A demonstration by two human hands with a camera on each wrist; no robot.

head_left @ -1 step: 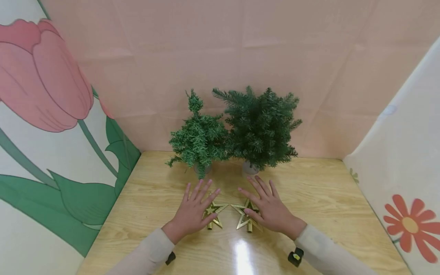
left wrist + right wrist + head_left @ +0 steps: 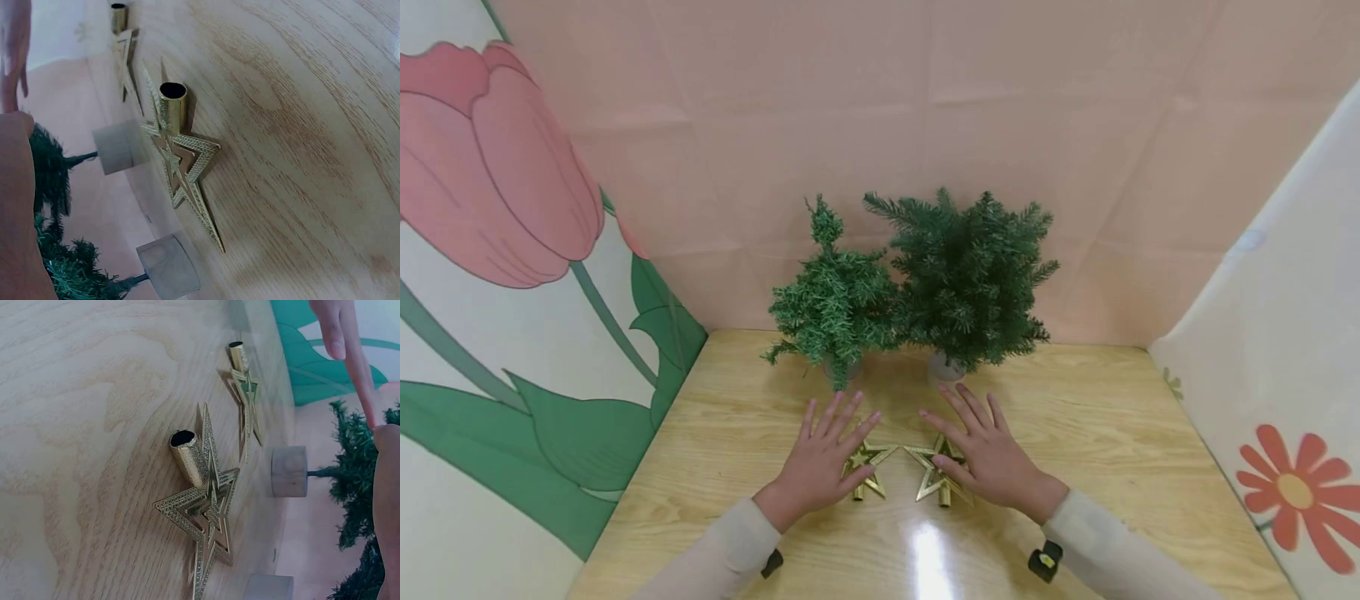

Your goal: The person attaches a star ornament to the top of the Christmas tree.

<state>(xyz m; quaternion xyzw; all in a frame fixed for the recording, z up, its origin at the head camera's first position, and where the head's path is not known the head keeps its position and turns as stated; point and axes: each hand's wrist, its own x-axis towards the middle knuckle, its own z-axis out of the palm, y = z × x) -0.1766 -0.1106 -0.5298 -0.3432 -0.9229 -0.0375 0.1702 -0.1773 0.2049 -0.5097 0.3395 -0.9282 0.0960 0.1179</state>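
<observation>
My left hand (image 2: 816, 467) is spread with straight fingers over the left gold star tree topper (image 2: 880, 457), hiding part of it. Likewise, the fingers of my right hand (image 2: 1003, 467) spread over the right gold star tree topper (image 2: 927, 483). Both hands hold nothing. The left wrist view shows the left topper lying on the wood, its hollow tube (image 2: 177, 112) towards me; the right topper's tube (image 2: 190, 462) appears in the right wrist view. Beyond my fingertips stand a small, lighter green artificial tree (image 2: 831, 304) and a fuller, darker one (image 2: 973, 283).
Each tree stands on a round base, the left one (image 2: 289, 472) and the right one (image 2: 112, 150). A pink cloth (image 2: 775, 108) hangs right behind the trees. Printed flower cloths flank the wooden table (image 2: 1112, 467) on the left and right.
</observation>
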